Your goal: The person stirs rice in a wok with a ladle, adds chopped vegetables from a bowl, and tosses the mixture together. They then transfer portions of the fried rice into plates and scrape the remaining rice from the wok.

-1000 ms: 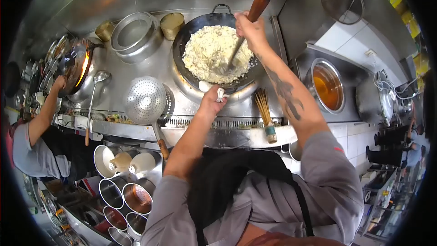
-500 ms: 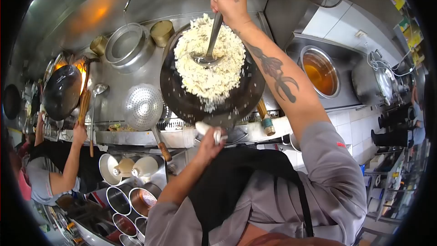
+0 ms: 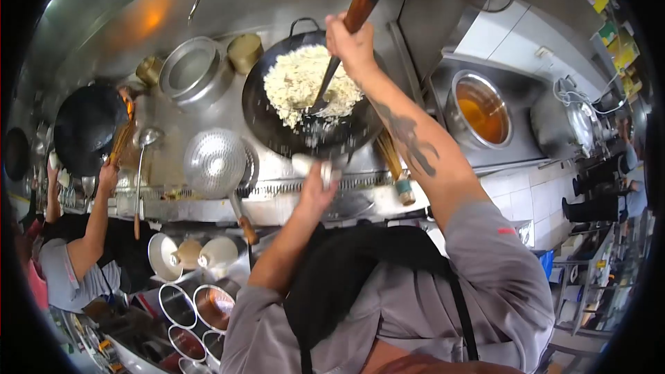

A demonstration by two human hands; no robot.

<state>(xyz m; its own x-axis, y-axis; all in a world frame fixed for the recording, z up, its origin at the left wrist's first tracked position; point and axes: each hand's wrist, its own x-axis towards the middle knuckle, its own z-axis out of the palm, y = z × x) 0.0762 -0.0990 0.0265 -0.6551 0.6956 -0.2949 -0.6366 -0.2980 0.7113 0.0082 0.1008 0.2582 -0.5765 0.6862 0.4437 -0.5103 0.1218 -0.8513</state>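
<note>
My right hand [image 3: 351, 43] is closed around the wooden handle of a ladle [image 3: 364, 3], its metal end down in the food. Pale, crumbly fried rice [image 3: 296, 82], or something much like it, lies heaped in the far part of a black wok [image 3: 360, 125], with loose bits nearer me. My left hand [image 3: 316, 190] is closed on a folded white cloth [image 3: 306, 165] at the wok's near edge. The cloth and hand hide whatever part of the wok they grip. The wok's far loop handle [image 3: 303, 22] shows.
A perforated strainer [image 3: 215, 163] lies left of the wok, near a steel pot [image 3: 196, 69] and two tins. Bamboo brush [image 3: 395, 166] at right; a bowl of orange liquid [image 3: 483, 109] beyond. At left a co-worker holds another wok [image 3: 90, 128] near flame.
The wok and my left hand have moved away from me, and the food now sits in its far part. My right hand has come down with the ladle. The co-worker's wok has moved and tilted.
</note>
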